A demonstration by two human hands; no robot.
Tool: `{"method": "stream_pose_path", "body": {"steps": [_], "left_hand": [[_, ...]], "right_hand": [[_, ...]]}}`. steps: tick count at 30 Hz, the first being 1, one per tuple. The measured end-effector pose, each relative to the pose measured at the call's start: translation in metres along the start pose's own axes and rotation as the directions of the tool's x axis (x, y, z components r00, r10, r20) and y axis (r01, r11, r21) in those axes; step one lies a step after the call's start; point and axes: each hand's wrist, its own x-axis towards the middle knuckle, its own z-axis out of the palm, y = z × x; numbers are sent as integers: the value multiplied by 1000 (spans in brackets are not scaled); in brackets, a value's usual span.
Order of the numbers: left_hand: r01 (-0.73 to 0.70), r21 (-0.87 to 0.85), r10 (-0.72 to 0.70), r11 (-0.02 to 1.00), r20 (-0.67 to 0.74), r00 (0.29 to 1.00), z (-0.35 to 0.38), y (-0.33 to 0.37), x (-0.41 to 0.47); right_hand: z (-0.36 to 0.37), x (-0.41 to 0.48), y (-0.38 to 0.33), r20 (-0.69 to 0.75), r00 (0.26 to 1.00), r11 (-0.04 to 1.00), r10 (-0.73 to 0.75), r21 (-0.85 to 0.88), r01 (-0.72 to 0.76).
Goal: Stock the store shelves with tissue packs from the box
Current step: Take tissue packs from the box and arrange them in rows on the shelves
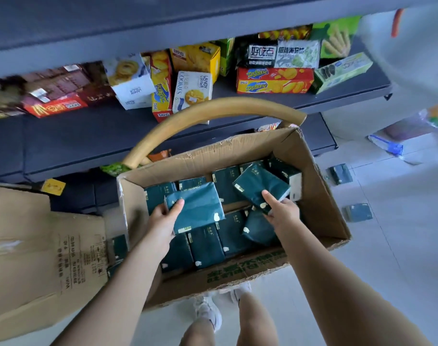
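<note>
Teal tissue pack (196, 208) held at its edge by left hand (163, 221), thumb on top | right hand (284, 212) grips second pack (259, 188) by one end, tilted | both low inside cardboard box (335, 221) | risk: slick wrap may slip from shallow grips on lift to shelf (88, 138) | stray packs (339, 174) lie on floor (387, 258), likely trip hazard

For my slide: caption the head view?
Left hand and right hand each grip a tissue pack inside the cardboard box.
</note>
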Motion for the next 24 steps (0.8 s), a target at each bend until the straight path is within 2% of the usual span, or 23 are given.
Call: {"method": "stream_pose_path", "body": {"steps": [2, 6, 12, 15, 18, 24], "left_hand": [[-31, 7, 31, 1000, 0, 1000, -6, 12, -19], [-117, -8, 118, 993, 39, 992, -13, 42, -64], [-292, -29, 293, 956, 92, 952, -5, 102, -145], [-380, -93, 388, 920, 91, 917, 10, 130, -194], [-461, -135, 475, 877, 97, 875, 23, 147, -239], [-617, -123, 628, 777, 81, 774, 60, 157, -326]], "right_hand": [[-6, -25, -10, -4, 997, 994, -80, -70, 80], [-20, -77, -36, 44, 970, 968, -238, -70, 240], [-53, -149, -102, 120, 915, 923, -385, 43, 383], [-79, -175, -138, 167, 851, 863, -498, -1, 506], [-111, -199, -172, 148, 818, 825, -556, -21, 565], [-183, -251, -229, 221, 706, 719, -673, -28, 695]]}}
